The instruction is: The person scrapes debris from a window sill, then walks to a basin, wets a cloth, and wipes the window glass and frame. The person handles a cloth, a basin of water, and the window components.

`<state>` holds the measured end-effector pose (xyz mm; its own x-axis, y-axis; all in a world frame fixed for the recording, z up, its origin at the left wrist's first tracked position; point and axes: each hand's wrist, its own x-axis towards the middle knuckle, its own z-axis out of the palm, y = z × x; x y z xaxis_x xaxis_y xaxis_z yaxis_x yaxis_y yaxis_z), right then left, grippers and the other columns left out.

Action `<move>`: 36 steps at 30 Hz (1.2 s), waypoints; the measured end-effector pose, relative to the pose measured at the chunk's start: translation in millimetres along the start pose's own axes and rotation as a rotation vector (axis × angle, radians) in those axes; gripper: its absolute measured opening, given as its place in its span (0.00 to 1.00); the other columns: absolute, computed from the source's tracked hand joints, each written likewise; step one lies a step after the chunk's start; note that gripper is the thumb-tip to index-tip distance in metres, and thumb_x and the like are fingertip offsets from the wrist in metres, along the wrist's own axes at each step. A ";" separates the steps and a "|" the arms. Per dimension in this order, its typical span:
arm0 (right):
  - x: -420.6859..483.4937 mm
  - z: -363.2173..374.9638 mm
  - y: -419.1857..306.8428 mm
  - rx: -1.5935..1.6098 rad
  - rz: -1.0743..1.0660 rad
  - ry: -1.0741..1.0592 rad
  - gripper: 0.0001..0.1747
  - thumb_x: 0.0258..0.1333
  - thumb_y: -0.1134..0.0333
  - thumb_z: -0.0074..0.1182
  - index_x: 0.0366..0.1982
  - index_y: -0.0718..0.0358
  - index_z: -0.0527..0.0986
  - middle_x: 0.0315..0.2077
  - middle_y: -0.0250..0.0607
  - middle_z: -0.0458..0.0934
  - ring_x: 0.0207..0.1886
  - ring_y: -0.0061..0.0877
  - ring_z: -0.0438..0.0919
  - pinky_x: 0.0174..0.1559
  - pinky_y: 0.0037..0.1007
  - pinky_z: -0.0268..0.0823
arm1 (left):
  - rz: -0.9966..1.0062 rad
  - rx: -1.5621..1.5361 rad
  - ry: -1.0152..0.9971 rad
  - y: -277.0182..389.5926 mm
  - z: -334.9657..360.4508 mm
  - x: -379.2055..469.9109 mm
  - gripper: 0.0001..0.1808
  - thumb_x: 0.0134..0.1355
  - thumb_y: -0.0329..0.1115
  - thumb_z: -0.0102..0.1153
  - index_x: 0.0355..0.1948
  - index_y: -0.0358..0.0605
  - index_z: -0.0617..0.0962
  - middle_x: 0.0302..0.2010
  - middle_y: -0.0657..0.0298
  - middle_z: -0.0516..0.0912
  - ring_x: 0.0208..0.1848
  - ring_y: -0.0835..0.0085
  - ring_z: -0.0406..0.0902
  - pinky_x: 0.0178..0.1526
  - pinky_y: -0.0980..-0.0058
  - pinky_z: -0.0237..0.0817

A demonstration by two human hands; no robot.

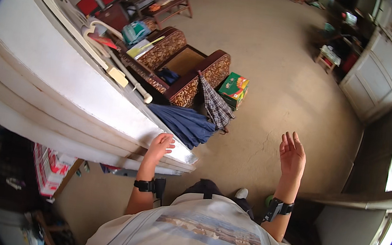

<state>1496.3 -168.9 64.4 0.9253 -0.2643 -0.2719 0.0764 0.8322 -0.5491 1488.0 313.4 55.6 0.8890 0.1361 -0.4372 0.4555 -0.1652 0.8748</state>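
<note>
My left hand is empty, its fingers loosely bent and apart. It appears in front of the end of a white wall and door frame; whether it touches them I cannot tell. Beyond it a folded navy umbrella lies on the concrete floor. A checked umbrella leans against the patterned armchair, handle end hard to make out. My right hand is held out over the floor, palm showing, with nothing in it. Each forearm wears a black strap with a small device.
Beside the armchair sits a green printed carton. A cluttered wooden table and red chairs stand farther back. At right are a pale panelled door and a small stool. Red-and-white boxes are stacked behind the wall.
</note>
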 end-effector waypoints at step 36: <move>465.4 168.1 108.9 -0.132 0.828 -0.541 0.10 0.64 0.58 0.60 0.40 0.56 0.76 0.44 0.43 0.84 0.44 0.32 0.83 0.46 0.31 0.75 | -0.208 -0.629 0.772 29.8 144.3 57.5 0.19 0.73 0.45 0.55 0.59 0.46 0.78 0.46 0.61 0.85 0.44 0.72 0.83 0.45 0.71 0.75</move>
<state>1997.7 -119.3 10.9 0.7155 0.6597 -0.2299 -0.6807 0.5842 -0.4419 1559.4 175.3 26.4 0.4207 0.7335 -0.5338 0.2925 0.4473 0.8452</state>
